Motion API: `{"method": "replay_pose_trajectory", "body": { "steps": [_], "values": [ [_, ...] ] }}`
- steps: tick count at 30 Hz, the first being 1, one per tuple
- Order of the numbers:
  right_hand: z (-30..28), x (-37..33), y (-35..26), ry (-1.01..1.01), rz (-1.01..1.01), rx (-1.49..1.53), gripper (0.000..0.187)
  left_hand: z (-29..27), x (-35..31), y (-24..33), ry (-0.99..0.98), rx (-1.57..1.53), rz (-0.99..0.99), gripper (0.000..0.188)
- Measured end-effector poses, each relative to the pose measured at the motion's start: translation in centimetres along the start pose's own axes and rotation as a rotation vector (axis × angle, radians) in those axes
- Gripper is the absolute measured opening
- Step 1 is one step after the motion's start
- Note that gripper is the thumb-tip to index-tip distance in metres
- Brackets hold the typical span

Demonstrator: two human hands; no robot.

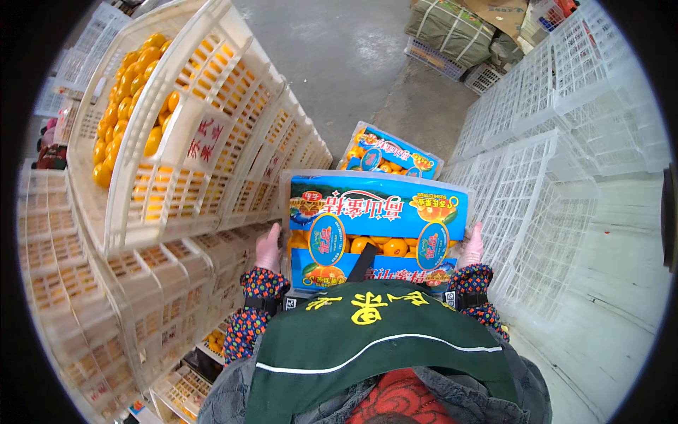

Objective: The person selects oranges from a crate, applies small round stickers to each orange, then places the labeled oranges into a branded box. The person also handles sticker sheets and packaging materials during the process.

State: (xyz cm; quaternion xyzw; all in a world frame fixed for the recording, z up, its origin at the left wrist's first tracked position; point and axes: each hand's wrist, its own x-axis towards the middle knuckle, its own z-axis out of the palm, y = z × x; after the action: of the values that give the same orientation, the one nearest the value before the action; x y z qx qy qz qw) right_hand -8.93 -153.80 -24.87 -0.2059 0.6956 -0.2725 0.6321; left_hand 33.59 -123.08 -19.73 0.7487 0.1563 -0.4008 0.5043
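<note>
Held against the front of my dark green apron (318, 350) is a fruit crate (378, 205) with a blue printed cover. Orange citrus fruit (393, 247) shows through a gap in that cover. My left hand (268, 249) is closed on the crate's left side, and my right hand (472, 246) grips its right side; the fingers of both are partly hidden. Just past its far edge lies a second blue-covered crate (402, 147) of the same kind, partly covered by the one I hold. A dark strap-like piece (362, 263) lies across the near part of the held crate.
Tall stacks of white plastic crates (247, 152) stand close on my left, the top one filled with oranges (134, 92). Translucent plastic baskets (526, 177) are piled along the right. Grey concrete floor (318, 49) stretches ahead, with a strapped bundle (450, 32) at the far right.
</note>
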Motion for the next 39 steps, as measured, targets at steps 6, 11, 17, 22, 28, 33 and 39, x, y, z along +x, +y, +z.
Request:
{"method": "replay_pose_trajectory", "body": {
  "steps": [6,11,17,22,28,33,39],
  "values": [
    [1.2,0.2,-2.4,0.259,-0.038,0.098,0.076,7.8,7.8,7.9,-0.243,0.184,0.119,0.037],
    [1.4,4.8,-0.1,0.395,0.101,0.062,0.073,14.4,11.3,11.5,-0.194,0.278,0.039,0.032],
    [2.9,9.6,1.3,0.468,0.124,0.022,0.067,18.3,19.4,8.6,-0.145,0.35,-0.059,0.032],
    [4.4,10.4,1.0,0.515,0.139,-0.05,0.056,16.6,21.6,6.4,-0.161,0.346,-0.037,0.032],
    [3.1,9.7,1.2,0.368,-0.187,-0.098,0.035,16.6,21.6,6.9,-0.233,0.288,0.047,0.026],
    [2.3,10.0,2.2,0.141,-0.295,0.075,0.029,15.7,22.4,6.0,-0.245,0.404,0.156,0.017],
    [3.5,10.0,1.9,0.204,-0.259,-0.027,0.032,15.7,22.8,4.0,-0.262,0.169,0.187,0.014]
  ]
}}
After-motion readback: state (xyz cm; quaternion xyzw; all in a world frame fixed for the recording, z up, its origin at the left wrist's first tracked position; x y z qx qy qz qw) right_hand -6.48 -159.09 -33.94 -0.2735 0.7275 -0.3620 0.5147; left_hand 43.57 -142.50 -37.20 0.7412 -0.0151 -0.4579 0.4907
